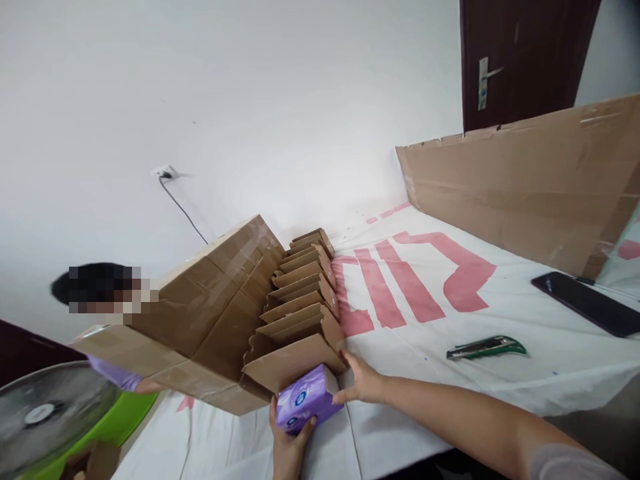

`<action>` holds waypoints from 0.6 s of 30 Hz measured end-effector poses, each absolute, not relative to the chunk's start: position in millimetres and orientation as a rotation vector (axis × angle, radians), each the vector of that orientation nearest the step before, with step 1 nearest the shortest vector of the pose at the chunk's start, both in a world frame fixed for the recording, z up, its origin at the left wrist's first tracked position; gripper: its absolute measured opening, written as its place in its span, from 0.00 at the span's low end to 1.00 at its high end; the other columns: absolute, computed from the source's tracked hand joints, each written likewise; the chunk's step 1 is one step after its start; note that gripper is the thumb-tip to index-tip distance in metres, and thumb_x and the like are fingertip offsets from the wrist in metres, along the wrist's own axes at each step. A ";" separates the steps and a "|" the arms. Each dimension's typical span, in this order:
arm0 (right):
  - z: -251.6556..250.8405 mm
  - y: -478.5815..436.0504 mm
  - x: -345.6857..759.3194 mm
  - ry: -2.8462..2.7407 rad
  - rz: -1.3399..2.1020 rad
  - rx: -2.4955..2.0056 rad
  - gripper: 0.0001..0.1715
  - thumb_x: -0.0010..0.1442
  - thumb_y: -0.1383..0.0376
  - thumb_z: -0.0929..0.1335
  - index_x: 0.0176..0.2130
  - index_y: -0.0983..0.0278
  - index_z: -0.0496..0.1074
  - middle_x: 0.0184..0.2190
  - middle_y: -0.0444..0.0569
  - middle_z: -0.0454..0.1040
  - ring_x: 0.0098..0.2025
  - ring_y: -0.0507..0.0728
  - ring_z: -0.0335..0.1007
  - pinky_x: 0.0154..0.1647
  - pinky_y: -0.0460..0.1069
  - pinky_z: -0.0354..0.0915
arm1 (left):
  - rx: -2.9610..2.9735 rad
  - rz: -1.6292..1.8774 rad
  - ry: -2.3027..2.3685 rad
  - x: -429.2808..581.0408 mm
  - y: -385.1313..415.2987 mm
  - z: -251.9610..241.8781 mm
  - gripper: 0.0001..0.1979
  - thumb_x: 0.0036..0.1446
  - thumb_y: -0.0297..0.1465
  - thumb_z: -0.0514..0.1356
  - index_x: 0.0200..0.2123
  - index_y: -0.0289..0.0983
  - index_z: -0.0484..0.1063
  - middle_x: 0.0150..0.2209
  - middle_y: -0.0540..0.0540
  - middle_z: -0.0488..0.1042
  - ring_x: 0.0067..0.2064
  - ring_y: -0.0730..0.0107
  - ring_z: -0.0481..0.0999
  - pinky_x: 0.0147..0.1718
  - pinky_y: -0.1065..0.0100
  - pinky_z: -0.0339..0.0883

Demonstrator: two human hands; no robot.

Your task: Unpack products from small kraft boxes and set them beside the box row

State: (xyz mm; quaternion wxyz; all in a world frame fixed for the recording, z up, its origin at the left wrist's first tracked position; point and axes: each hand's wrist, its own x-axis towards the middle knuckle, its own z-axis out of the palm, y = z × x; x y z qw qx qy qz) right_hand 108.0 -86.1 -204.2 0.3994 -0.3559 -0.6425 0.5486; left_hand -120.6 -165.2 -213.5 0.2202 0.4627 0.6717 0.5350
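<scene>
A purple packet (309, 399) with blue round logos lies at the near end of a row of open cardboard boxes (295, 360). My left hand (291, 437) grips its lower left end, thumb on the near side. At its right end is my right hand (364, 381), fingers apart, with the fingertips near the nearest box's corner and the packet's edge. Whether those fingertips press on the packet is hard to tell. The boxes run back toward the wall, beside a large cardboard carton (220, 320) on their left.
A green box cutter (487, 347) and a dark phone (585, 303) lie on the white cloth (400, 373) at right. Behind them stands a cardboard panel (520, 190). Beyond the carton is a person (100, 287), near a fan (45, 413) at far left.
</scene>
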 end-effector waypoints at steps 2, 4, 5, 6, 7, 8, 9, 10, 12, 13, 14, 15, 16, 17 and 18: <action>-209.9 -85.4 103.3 -1.686 1.432 -0.894 0.72 0.26 0.51 0.82 0.65 0.65 0.57 0.65 0.64 0.58 0.65 0.73 0.53 0.66 0.64 0.51 | 1.230 1.520 1.830 -120.7 -164.7 -215.2 0.56 0.39 0.48 0.69 0.67 0.43 0.44 0.66 0.36 0.53 0.64 0.44 0.59 0.62 0.46 0.52; -218.2 -77.9 102.9 -1.661 1.437 -0.889 0.64 0.29 0.51 0.82 0.62 0.64 0.62 0.61 0.61 0.64 0.61 0.72 0.62 0.62 0.64 0.58 | 1.196 1.562 1.784 -120.6 -164.0 -217.4 0.54 0.40 0.50 0.68 0.66 0.45 0.45 0.65 0.37 0.55 0.65 0.44 0.58 0.63 0.46 0.51; -222.0 -70.6 103.8 -1.632 1.423 -0.898 0.57 0.35 0.51 0.81 0.59 0.63 0.65 0.58 0.59 0.68 0.57 0.69 0.66 0.59 0.63 0.62 | 1.191 1.573 1.771 -120.5 -163.6 -218.3 0.52 0.40 0.51 0.68 0.65 0.45 0.47 0.64 0.38 0.57 0.64 0.45 0.59 0.63 0.47 0.51; -224.8 -60.8 105.2 -1.600 1.400 -0.915 0.48 0.42 0.50 0.79 0.57 0.63 0.67 0.54 0.56 0.72 0.54 0.67 0.69 0.56 0.62 0.65 | 1.192 1.574 1.773 -120.4 -163.2 -219.2 0.50 0.40 0.52 0.68 0.63 0.44 0.51 0.61 0.38 0.61 0.63 0.45 0.62 0.62 0.47 0.52; -226.4 -48.9 106.9 -1.572 1.370 -0.940 0.38 0.49 0.51 0.76 0.55 0.62 0.68 0.51 0.54 0.74 0.52 0.64 0.70 0.55 0.61 0.66 | 1.194 1.565 1.788 -120.5 -162.8 -220.1 0.48 0.40 0.53 0.67 0.61 0.42 0.55 0.57 0.38 0.65 0.61 0.45 0.65 0.61 0.48 0.55; -226.5 -35.1 108.4 -1.548 1.333 -0.972 0.30 0.55 0.52 0.73 0.53 0.61 0.69 0.49 0.53 0.74 0.51 0.63 0.71 0.55 0.61 0.66 | 1.195 1.548 1.816 -120.8 -162.4 -221.0 0.45 0.40 0.54 0.67 0.58 0.41 0.58 0.54 0.39 0.68 0.59 0.46 0.68 0.60 0.48 0.57; -225.3 -20.2 109.7 -1.524 1.292 -1.004 0.24 0.60 0.53 0.70 0.52 0.61 0.70 0.48 0.52 0.75 0.51 0.61 0.70 0.55 0.61 0.65 | 1.196 1.526 1.853 -121.4 -161.9 -222.1 0.43 0.39 0.56 0.66 0.54 0.40 0.60 0.50 0.39 0.70 0.56 0.46 0.70 0.59 0.48 0.59; -223.0 -4.7 110.6 -1.505 1.252 -1.036 0.20 0.63 0.55 0.69 0.51 0.62 0.70 0.48 0.52 0.74 0.51 0.61 0.70 0.55 0.61 0.65 | 1.199 1.501 1.892 -122.3 -161.3 -223.4 0.41 0.39 0.57 0.66 0.51 0.39 0.62 0.47 0.40 0.72 0.53 0.46 0.72 0.57 0.47 0.60; -216.0 25.7 110.8 -1.489 1.183 -1.084 0.17 0.65 0.58 0.67 0.51 0.63 0.70 0.50 0.52 0.72 0.50 0.59 0.70 0.53 0.60 0.67 | 1.211 1.461 1.953 -124.9 -159.9 -227.1 0.40 0.38 0.59 0.64 0.47 0.38 0.63 0.43 0.41 0.73 0.51 0.45 0.74 0.56 0.45 0.61; -212.1 39.8 110.0 -1.492 1.155 -1.097 0.17 0.66 0.59 0.67 0.51 0.64 0.70 0.51 0.52 0.72 0.50 0.59 0.70 0.52 0.60 0.68 | 1.215 1.452 1.972 -126.5 -159.1 -229.5 0.39 0.37 0.60 0.64 0.46 0.38 0.63 0.42 0.41 0.74 0.50 0.44 0.74 0.56 0.45 0.61; -208.2 52.7 108.5 -1.498 1.131 -1.104 0.17 0.66 0.59 0.66 0.51 0.64 0.70 0.52 0.52 0.71 0.50 0.59 0.70 0.51 0.59 0.69 | 1.216 1.447 1.982 -128.2 -158.3 -232.1 0.39 0.37 0.60 0.64 0.45 0.39 0.63 0.41 0.41 0.74 0.50 0.44 0.74 0.56 0.45 0.61; -204.6 64.4 106.3 -1.506 1.111 -1.104 0.17 0.66 0.59 0.66 0.52 0.64 0.69 0.52 0.52 0.71 0.49 0.59 0.71 0.50 0.59 0.70 | 1.214 1.445 1.989 -129.9 -157.5 -234.7 0.40 0.36 0.61 0.64 0.45 0.39 0.63 0.40 0.41 0.74 0.50 0.44 0.75 0.55 0.45 0.62; -201.5 74.8 103.6 -1.512 1.090 -1.101 0.17 0.66 0.59 0.66 0.52 0.64 0.69 0.52 0.52 0.71 0.49 0.59 0.71 0.50 0.58 0.70 | 1.210 1.444 1.994 -131.5 -156.8 -237.3 0.40 0.36 0.61 0.63 0.45 0.39 0.63 0.40 0.41 0.75 0.49 0.43 0.75 0.54 0.46 0.63; -198.8 83.9 100.4 -1.517 1.070 -1.096 0.17 0.66 0.59 0.67 0.52 0.64 0.69 0.52 0.52 0.71 0.49 0.59 0.71 0.49 0.58 0.70 | 1.204 1.440 1.997 -132.9 -156.2 -239.6 0.40 0.36 0.61 0.63 0.44 0.39 0.63 0.39 0.41 0.75 0.48 0.43 0.76 0.54 0.46 0.63; -196.5 91.9 96.8 -1.516 1.046 -1.090 0.18 0.66 0.59 0.67 0.53 0.64 0.69 0.52 0.52 0.71 0.49 0.59 0.71 0.49 0.58 0.70 | 1.198 1.436 1.997 -134.0 -155.7 -241.7 0.40 0.36 0.61 0.63 0.44 0.38 0.63 0.38 0.41 0.75 0.47 0.44 0.76 0.53 0.46 0.64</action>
